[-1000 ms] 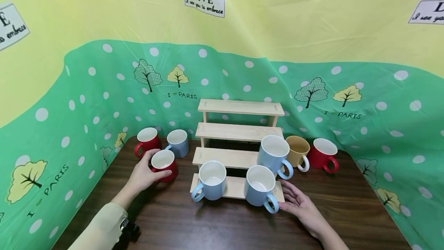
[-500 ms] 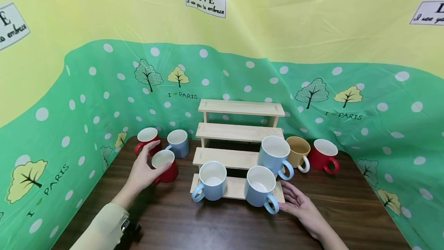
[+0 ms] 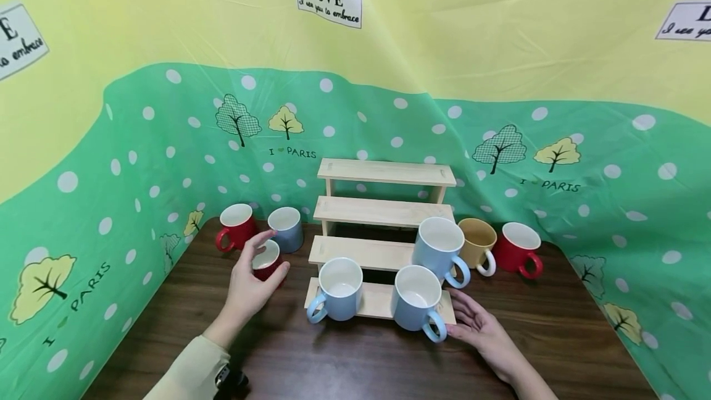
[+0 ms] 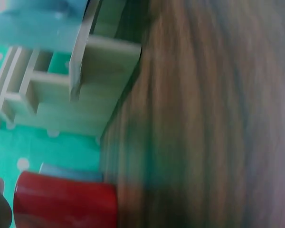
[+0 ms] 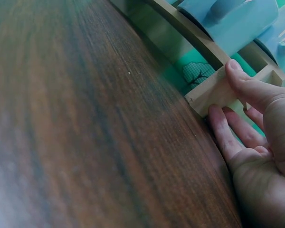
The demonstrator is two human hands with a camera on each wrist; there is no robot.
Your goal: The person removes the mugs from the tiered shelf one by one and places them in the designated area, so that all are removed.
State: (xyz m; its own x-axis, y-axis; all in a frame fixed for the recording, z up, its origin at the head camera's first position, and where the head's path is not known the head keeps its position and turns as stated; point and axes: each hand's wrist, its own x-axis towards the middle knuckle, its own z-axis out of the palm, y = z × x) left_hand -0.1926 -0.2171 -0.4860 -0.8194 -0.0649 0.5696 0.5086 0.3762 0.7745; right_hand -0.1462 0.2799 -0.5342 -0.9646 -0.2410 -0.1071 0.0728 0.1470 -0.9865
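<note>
My left hand point(image 3: 247, 289) is in front of a red mug point(image 3: 263, 272) with a white inside, partly hiding it. Fingers and thumb are apart on either side of the mug, not closed round it. A wooden stepped stand point(image 3: 383, 171) is at the centre. On its lowest step are two light blue mugs point(image 3: 340, 295), and a third blue mug point(image 3: 436, 253) sits one step up at the right. My right hand point(image 3: 483, 329) touches the stand's lower right end. In the right wrist view its thumb is at the step's corner and the fingertips lie against the side panel point(image 5: 213, 92).
Back left on the dark wooden table point(image 3: 355, 369) are another red mug point(image 3: 239, 233) and a blue mug point(image 3: 289, 236). Right of the stand are a tan mug point(image 3: 474, 249) and a red mug point(image 3: 513, 258). A patterned green and yellow cloth point(image 3: 389, 122) hangs behind.
My left hand has left its grip on the front red mug, lifted its fingers, and swung right across the mug's front. The right hand and the stand have stayed put.
</note>
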